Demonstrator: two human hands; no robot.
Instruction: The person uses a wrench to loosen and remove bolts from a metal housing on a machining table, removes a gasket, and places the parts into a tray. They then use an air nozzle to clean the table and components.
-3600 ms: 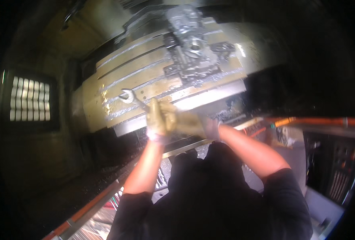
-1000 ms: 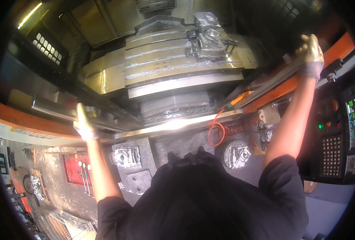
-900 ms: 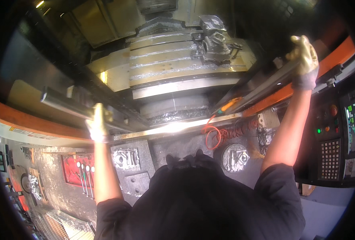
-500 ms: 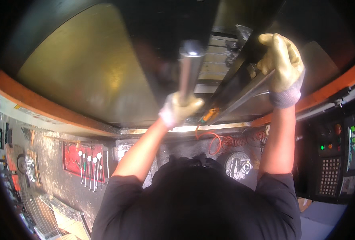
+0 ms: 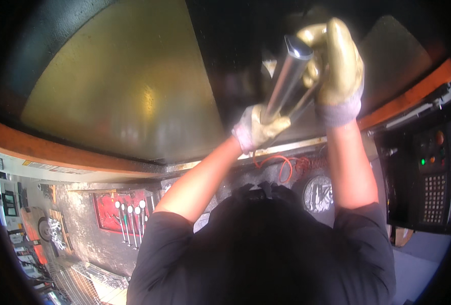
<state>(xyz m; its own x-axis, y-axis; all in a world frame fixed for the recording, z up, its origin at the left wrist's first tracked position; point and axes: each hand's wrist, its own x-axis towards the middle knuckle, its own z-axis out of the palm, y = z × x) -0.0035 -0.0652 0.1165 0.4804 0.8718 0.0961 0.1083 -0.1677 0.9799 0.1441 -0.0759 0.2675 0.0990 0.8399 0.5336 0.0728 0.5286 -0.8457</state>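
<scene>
My left hand (image 5: 261, 129), in a pale yellow coated glove, is closed round the lower part of a shiny metal bar handle (image 5: 286, 76). This handle has a bright flat end and stands in front of the dark door panel with the large yellowish window (image 5: 123, 86). Higher up on the right, my right hand (image 5: 339, 71), gloved alike, has its fingers curled at the upper end of a slanted grey metal bar (image 5: 302, 103). Its grip is partly hidden. The two bars are close together, with the handle's top beside my right fingers.
An orange machine edge (image 5: 78, 155) curves across both sides. A coiled red hose (image 5: 286, 165) hangs below my hands, near a round metal part (image 5: 318, 194). A control panel (image 5: 431, 183) stands right; a red tool board (image 5: 121, 211) lies left.
My left hand and the handle have moved right, along with the windowed door panel. My right hand has shifted slightly left and up. The slotted machine interior between them is now covered.
</scene>
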